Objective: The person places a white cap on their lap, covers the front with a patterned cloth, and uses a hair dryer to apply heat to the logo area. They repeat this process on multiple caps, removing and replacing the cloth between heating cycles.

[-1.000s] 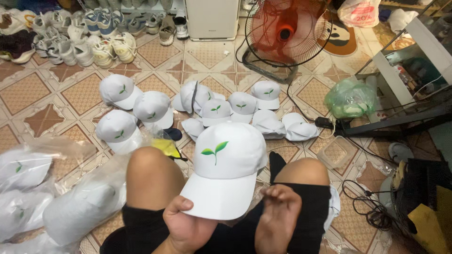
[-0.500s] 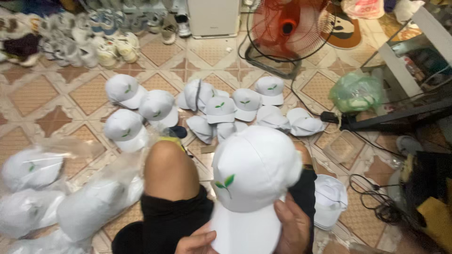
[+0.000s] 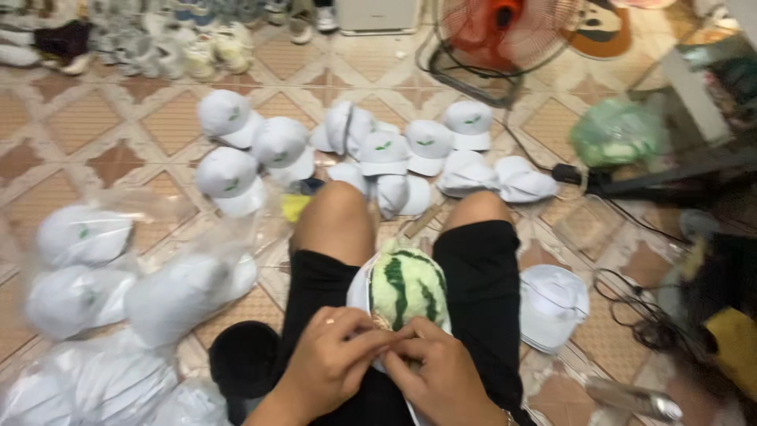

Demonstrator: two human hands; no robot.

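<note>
On the patterned tan floor tiles [image 3: 71, 126], everything can be placed by the white cap with a green-and-dark striped, melon-like lining [image 3: 406, 288] that lies upside down in the person's lap, between two bare knees and black shorts [image 3: 481, 276].

Far to the left of that cap, clear plastic bags holding white caps [image 3: 79, 268] lie in a heap on the tiles, some blurred. Up and left of the cap, a loose cluster of white caps with small green leaf marks [image 3: 244, 150] sits on the floor, and beyond them a row of pale shoes [image 3: 173, 47] lines the far edge.

At the near rim of the cap, the left hand [image 3: 327, 367] has its fingers curled in, thumb and fingertips pinched on the rim where the lining meets the white cloth. Touching it, the right hand [image 3: 441, 379] pinches the same spot, fingers bent and closed on the fabric; what exactly lies between the fingertips is too small to tell.

Straight beyond the cap, more white leaf-marked caps [image 3: 430, 150] lie spread past the knees. Just right of it, a single white cap [image 3: 552, 304] rests on the tiles. Up and right stand an orange floor fan [image 3: 505, 31] and a green plastic bag [image 3: 615, 134], with black cables [image 3: 631, 308] nearer.
</note>
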